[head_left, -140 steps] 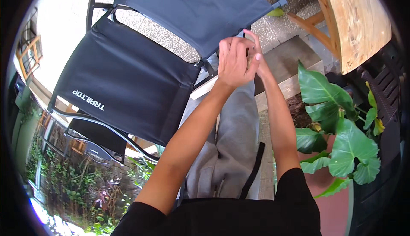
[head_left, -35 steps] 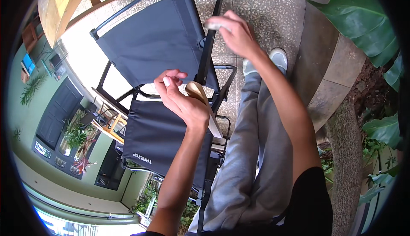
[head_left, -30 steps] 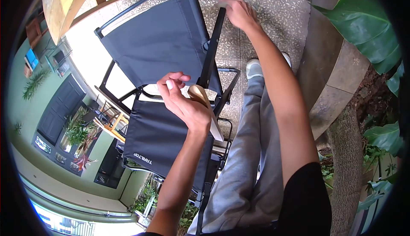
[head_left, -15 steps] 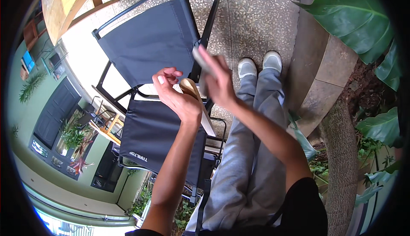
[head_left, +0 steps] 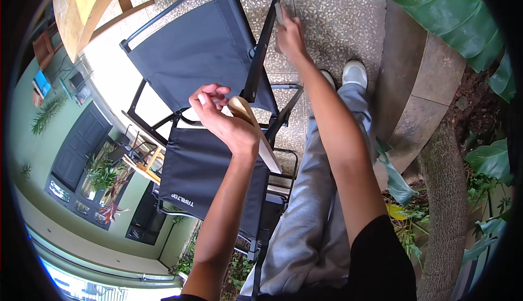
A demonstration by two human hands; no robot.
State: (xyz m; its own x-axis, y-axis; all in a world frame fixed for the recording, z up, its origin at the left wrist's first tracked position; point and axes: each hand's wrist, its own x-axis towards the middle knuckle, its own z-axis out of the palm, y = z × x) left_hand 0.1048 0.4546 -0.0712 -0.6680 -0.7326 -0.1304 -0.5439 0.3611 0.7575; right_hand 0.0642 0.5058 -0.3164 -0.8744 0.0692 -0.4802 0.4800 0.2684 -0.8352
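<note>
- The chair point(head_left: 201, 67), a folding one with dark fabric back and seat on a black metal frame, fills the middle of the view; it stands open on the pebbled floor point(head_left: 338, 23).
- The person's legs point(head_left: 327, 203) in grey trousers run down the right of the chair, with pale shoes point(head_left: 355, 73) on the floor beyond it.
- Large green leaves point(head_left: 457, 17) crowd the right edge above a stone kerb point(head_left: 419, 88).
- A wooden counter point(head_left: 87, 1) shows at the top left corner, well apart from both hands.
- The right hand point(head_left: 290, 35) reaches to the chair's upper frame bar; its fingers are curled over something small and pale at the bar (too small to tell what it is), pressed against the metal.
- The left hand point(head_left: 223, 121) is held up over the seat, fingers loosely bent round a flat wooden stick point(head_left: 256, 135) that slants down past the wrist (a scraper or spatula, perhaps); the thumb and forefinger are part open above it.
- Judged from this, the work on the frame looks to be under way: the right hand is at the top bar, while the lower frame and seat show no sign either way.
</note>
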